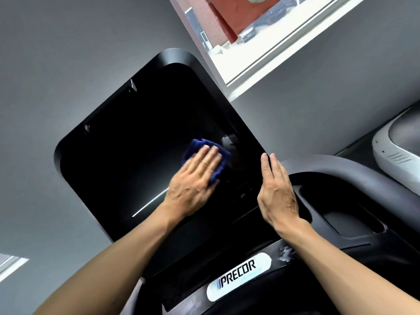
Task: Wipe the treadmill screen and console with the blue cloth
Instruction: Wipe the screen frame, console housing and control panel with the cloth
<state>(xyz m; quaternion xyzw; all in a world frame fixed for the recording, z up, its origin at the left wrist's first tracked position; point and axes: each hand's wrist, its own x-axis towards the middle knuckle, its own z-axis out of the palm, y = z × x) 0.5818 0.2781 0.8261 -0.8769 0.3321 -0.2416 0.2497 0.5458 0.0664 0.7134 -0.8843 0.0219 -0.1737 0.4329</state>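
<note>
The left hand [193, 176] presses the blue cloth [205, 155] flat, fingers straight, on the screen [127, 155], whose unwiped length runs away up-left, while the right hand [278, 192] rests open beside it on the screen's edge.

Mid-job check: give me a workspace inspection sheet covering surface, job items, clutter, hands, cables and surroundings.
Surface: treadmill screen dark, off, with reflections.
Job's things: blue cloth flat on the screen's lower right; console grey, with a dark recessed tray.
Clutter: scuffed white smear beside the PRECOR badge.
Hands: left hand presses the cloth with straight fingers; right hand flat at the screen's right edge, holding nothing.
Cables: nothing seen.
Surroundings: grey wall, window, neighbouring white machine.
</note>
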